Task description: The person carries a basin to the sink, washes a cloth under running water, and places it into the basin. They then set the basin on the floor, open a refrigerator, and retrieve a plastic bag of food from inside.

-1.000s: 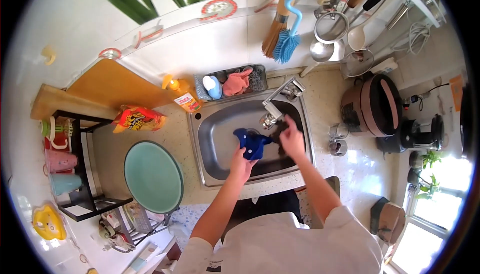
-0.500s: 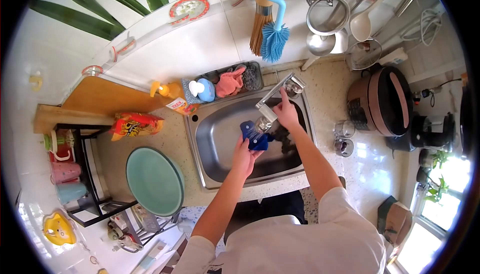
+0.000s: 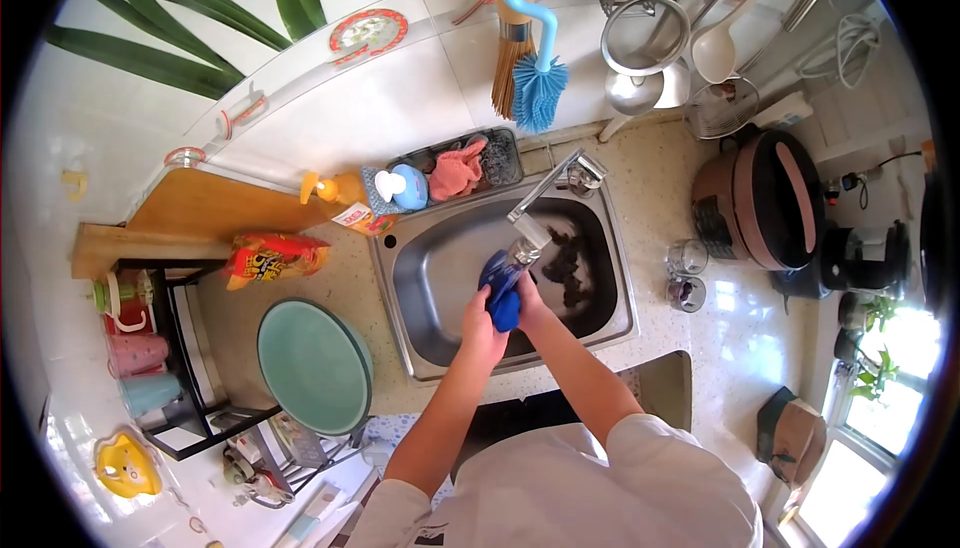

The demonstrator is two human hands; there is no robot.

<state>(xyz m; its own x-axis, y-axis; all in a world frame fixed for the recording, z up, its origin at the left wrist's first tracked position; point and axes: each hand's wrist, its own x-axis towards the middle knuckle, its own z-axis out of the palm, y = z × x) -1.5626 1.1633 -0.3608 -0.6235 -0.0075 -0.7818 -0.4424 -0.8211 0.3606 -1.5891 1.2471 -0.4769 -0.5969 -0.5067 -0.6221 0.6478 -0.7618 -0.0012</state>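
Note:
A blue cloth (image 3: 504, 308) is bunched up under the tap spout (image 3: 530, 240) in the steel sink (image 3: 420, 278). Both hands grip it: my left hand (image 3: 484, 330) is closed on its left side, and my right hand (image 3: 532, 310) closes round its right side. Water seems to run onto the upper part of the cloth. Some fingertips are hidden in the folds. Dark wet clumps (image 3: 566, 273) lie on the sink floor to the right of the spout.
A green basin (image 3: 314, 366) stands left of the sink. Behind the sink are soap bottles (image 3: 408, 188) and a caddy (image 3: 512, 160) with a pink cloth. Glasses (image 3: 687, 294) and a rice cooker (image 3: 775, 198) sit to the right. Utensils and brushes (image 3: 540, 93) hang above.
My right hand has left the tap lever and come down onto the blue cloth. The cloth, spread out before, is now bunched between both hands.

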